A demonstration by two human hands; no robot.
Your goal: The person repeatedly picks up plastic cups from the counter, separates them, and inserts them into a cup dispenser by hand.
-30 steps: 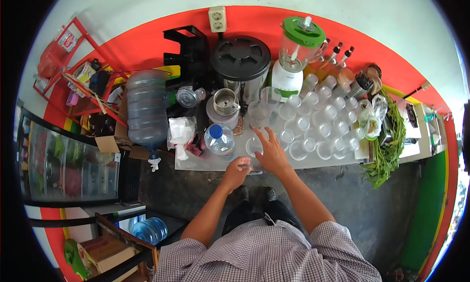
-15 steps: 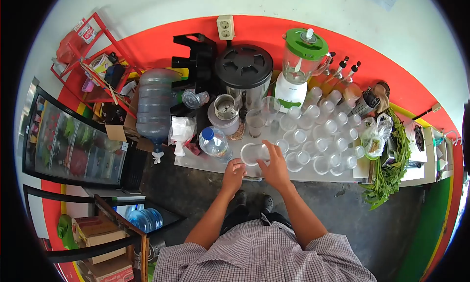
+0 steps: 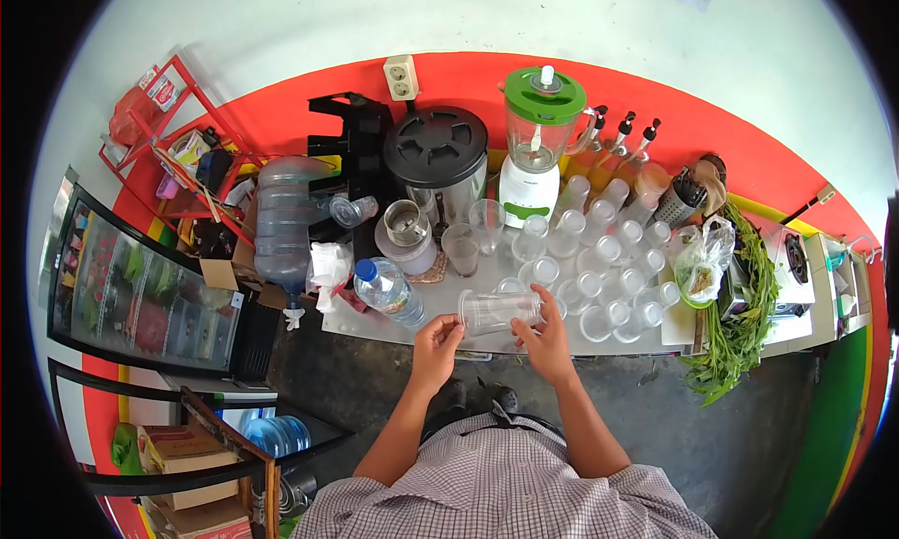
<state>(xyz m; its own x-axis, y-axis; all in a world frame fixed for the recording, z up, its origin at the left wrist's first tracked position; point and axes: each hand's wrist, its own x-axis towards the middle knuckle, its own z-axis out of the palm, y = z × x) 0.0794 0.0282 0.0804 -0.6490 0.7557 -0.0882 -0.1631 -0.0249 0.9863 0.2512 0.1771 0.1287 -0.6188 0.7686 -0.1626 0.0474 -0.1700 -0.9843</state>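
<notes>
A clear plastic cup is held on its side above the front of the table, its wide rim pointing left. My right hand wraps its fingers and thumb around the cup's base end. At the rim, my left hand is closed, thumb and fingertips pinching the lower edge. Just behind my left hand a water bottle with a blue cap leans on the table. Upside-down clear cups crowd the table to the right of my right hand. Two taller clear glasses stand behind the held cup.
A green-lidded blender and a steel pot with a black lid stand at the back. To the left are a large water jug and a white plastic bag. Pump bottles and green leaves are on the right.
The cup has been lifted from the table edge and tipped sideways between my hands. My right hand has closed on it, and my left hand has come to its rim. The view has shifted slightly.
</notes>
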